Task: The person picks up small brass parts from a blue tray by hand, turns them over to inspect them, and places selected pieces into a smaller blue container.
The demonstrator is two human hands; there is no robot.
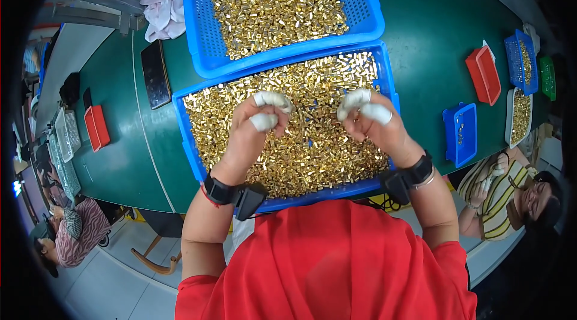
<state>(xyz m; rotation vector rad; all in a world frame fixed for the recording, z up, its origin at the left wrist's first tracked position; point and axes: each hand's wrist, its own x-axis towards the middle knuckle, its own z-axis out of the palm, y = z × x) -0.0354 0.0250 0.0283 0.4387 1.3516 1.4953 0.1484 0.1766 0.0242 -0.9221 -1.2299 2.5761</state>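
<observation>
A blue tray [390, 76] full of small gold-coloured metal fittings [300, 151] lies before me. Over its left half hovers my left hand [252, 127], white finger cots on the thumb and a finger, the fingers curled into a pinch. My right hand [381, 127], with similar white cots, is over the right half, its thumb and finger closed together too. Whatever either hand pinches is too small or hidden to make out. Between the hands, bits of the tray's blue floor show through the fittings.
Beyond the tray, a blue perforated basket [195, 31] holds more fittings. A dark phone [156, 73] and pink cloth [164, 10] lie left of it. Red bins [97, 127] and a blue bin [460, 133] stand on the green table [421, 37]. Co-workers sit at both sides.
</observation>
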